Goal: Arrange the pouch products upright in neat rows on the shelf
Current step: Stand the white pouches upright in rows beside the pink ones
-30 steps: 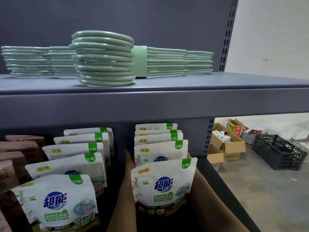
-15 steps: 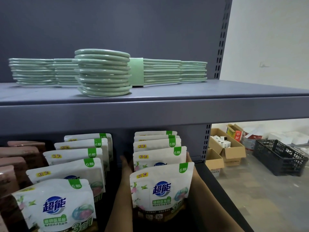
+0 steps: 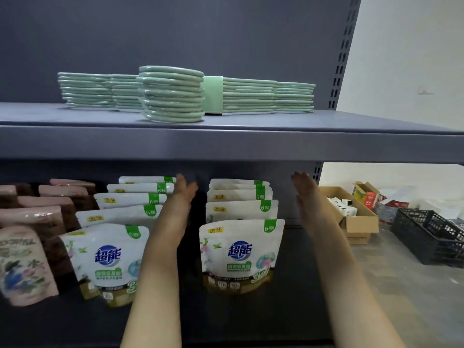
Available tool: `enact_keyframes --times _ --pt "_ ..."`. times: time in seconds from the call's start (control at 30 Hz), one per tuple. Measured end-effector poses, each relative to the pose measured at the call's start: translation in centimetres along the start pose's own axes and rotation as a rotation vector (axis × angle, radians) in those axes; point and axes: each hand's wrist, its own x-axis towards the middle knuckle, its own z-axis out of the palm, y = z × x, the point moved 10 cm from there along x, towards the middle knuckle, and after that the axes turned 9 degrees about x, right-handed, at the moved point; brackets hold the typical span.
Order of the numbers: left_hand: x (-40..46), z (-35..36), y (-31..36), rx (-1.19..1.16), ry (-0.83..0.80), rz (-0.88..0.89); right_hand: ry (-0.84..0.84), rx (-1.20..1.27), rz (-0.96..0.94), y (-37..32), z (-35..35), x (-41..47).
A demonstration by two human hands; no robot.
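- My left hand is up in the gap between the two rows of white pouches. Its fingers are straight and loose, and it holds nothing.
- My right hand is up on the right side of the right row. Its fingers are straight too, and it holds nothing.
- Neither hand touches a pouch, as far as I can see.
- The right row of white pouches stands between my two arms on the lower shelf. The pouches stand up, one behind the other, going back to the wall.
- The left row of white pouches stands just left of my left arm. These stand up too, but the row slants a bit to the left.
- Each white pouch has a blue round mark and a green tab at the top.
- Pink and brown pouches stand in rows at the far left of the same shelf.
- On the upper shelf lie stacks of flat green things.
- To the right, on the floor, are cardboard boxes and a black crate.
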Motion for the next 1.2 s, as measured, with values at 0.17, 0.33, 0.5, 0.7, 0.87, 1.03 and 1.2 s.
enact_keyframes --times 0.17,0.33,0.5,0.7,0.87,1.03,1.2 --pt "-3.9 -0.9 3.2 -0.023 0.038 0.057 -0.042 -0.018 -0.053 -2.8 1.8 -2.4" --pt "-7.3 -4.1 6.3 -0.031 0.07 0.116 -0.169 0.036 -0.101 -3.4 5.9 -6.6" --pt "-9.7 -11.0 7.6 -0.038 0.262 0.245 -0.222 0.095 -0.126 -3.0 11.0 -9.6" --pt "-10.6 -20.7 6.8 -0.07 0.448 0.271 -0.198 0.231 -0.125 -1.7 18.0 -12.7" --pt "-8.1 -26.3 4.0 0.018 0.411 0.2 -0.124 0.199 -0.11 2.5 22.5 -13.7" --pt "-5.0 -26.0 0.5 0.068 0.214 0.063 -0.045 0.186 -0.07 5.6 22.9 -13.9" --pt "-2.6 -23.4 -2.6 0.061 0.007 -0.044 -0.025 0.187 0.015 7.7 22.3 -12.6"
